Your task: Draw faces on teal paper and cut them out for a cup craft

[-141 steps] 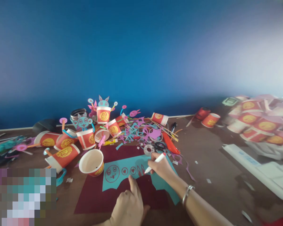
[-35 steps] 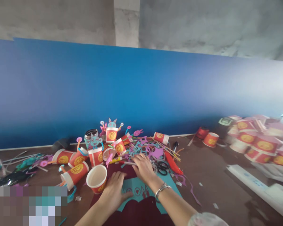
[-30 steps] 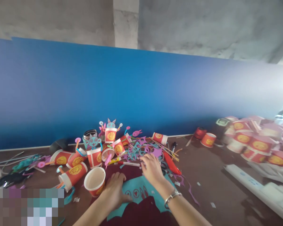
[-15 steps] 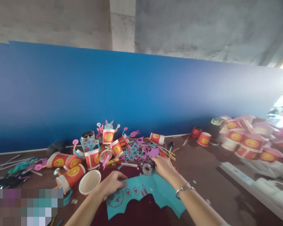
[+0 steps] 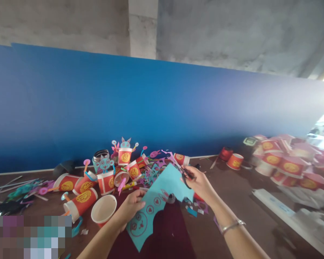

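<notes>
My left hand [image 5: 131, 209] pinches the left edge of a turquoise sheet of paper [image 5: 160, 186], which is lifted and tilted. Drawn on it in dark red are a round face, two small circles with hearts and a pair of pointed ears. My right hand [image 5: 199, 181] grips black-handled scissors [image 5: 188, 176] beside the sheet's upper right end. A strip of purple paper [image 5: 169, 154] shows near the blades. Beneath the turquoise sheet lies a dark maroon sheet [image 5: 175, 230]. A roll of clear tape [image 5: 172, 198] is partly hidden below it.
An open white paper cup [image 5: 104, 208] stands left of my left hand. Several red cups with paper figures [image 5: 106, 181] and a heap of paper scraps [image 5: 152, 171] lie behind. Stacked cups [image 5: 288, 162] and a white power strip [image 5: 275, 205] are at right. A blue partition [image 5: 151, 108] rises behind.
The marker, earlier in my right hand, was put down near the scraps. My right hand has picked up the scissors, and my left hand has raised and turned the turquoise sheet.
</notes>
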A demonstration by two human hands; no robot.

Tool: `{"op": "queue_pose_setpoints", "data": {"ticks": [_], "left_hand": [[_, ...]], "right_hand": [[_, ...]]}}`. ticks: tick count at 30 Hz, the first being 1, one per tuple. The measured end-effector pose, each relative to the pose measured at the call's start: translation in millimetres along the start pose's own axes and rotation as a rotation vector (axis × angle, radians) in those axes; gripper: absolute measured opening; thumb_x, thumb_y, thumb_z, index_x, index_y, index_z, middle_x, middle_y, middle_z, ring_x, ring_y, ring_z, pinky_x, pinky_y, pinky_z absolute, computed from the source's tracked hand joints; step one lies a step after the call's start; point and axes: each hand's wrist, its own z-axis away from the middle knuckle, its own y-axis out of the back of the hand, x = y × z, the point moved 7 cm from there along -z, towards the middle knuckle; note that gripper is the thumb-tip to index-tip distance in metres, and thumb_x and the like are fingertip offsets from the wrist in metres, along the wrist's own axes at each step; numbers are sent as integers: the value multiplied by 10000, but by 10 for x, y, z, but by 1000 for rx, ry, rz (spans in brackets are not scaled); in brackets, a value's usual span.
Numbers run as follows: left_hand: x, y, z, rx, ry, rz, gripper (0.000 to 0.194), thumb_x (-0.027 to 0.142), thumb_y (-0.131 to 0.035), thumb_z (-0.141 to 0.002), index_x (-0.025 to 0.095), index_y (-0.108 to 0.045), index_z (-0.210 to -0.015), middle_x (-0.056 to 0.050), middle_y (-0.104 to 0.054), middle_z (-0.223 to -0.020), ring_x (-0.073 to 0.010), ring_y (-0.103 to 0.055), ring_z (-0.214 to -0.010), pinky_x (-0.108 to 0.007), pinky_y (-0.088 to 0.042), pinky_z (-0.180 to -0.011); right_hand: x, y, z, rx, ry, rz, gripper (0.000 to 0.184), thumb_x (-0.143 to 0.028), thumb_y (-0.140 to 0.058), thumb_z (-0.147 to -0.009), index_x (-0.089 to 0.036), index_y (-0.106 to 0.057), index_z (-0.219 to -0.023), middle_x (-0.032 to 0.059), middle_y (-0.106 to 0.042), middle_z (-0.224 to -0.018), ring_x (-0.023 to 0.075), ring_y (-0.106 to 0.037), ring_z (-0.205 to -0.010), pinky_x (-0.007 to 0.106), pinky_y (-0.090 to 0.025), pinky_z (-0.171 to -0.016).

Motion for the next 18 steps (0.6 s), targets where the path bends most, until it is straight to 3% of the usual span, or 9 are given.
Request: {"op": "queue_pose_setpoints", "data": {"ticks": [2,4,7,10,12,18], "left_hand": [[49,69,-37,108,-105,27,305,257,-655,-642,144,-563,-910,-59,-696,-734,-196,-655,-630,-292,-486,-605],[55,150,-60,214,-180,61,337,278,-686,-602,137,-566,-884,-52,-690,-694,-200,-652,-610,-289,-487,-591],[27,229,-72,315,-241,121,372,318,-707,-589,141,-569,-885,-46,-692,-696,-202,-650,-606,-297,-494,-591],[29,269,-45,400,-294,134,369,324,-720,-590,145,-577,-879,-47,-698,-732,-199,-653,-645,-287,-494,-609],[19,252,-38,396,-297,140,363,332,-718,-604,147,-577,-882,-53,-701,-746,-205,-656,-658,-281,-490,-595],[-98,147,-76,230,-205,122,330,309,-702,-649,143,-576,-904,-62,-702,-703,-205,-655,-598,-293,-488,-586]], "right_hand": [[-42,-99,36,-91,-41,-199,476,-314,-693,-658,-160,-599,-1099,49,-660,-846,188,-601,-750,279,-465,-648],[-56,-245,129,-251,-147,-260,435,-357,-706,-665,-151,-624,-1039,8,-640,-693,144,-569,-607,249,-422,-561],[13,-419,332,-468,-337,-309,388,-399,-684,-698,-151,-630,-992,15,-659,-689,111,-562,-562,215,-362,-508],[124,-514,477,-592,-428,-380,377,-441,-666,-713,-152,-623,-951,9,-639,-674,99,-564,-558,189,-309,-464],[187,-553,512,-621,-421,-408,384,-465,-661,-717,-150,-623,-934,5,-621,-663,99,-568,-562,185,-288,-449],[253,-637,498,-603,-383,-471,445,-492,-673,-699,-138,-621,-963,15,-615,-686,104,-582,-544,172,-230,-399]]}}
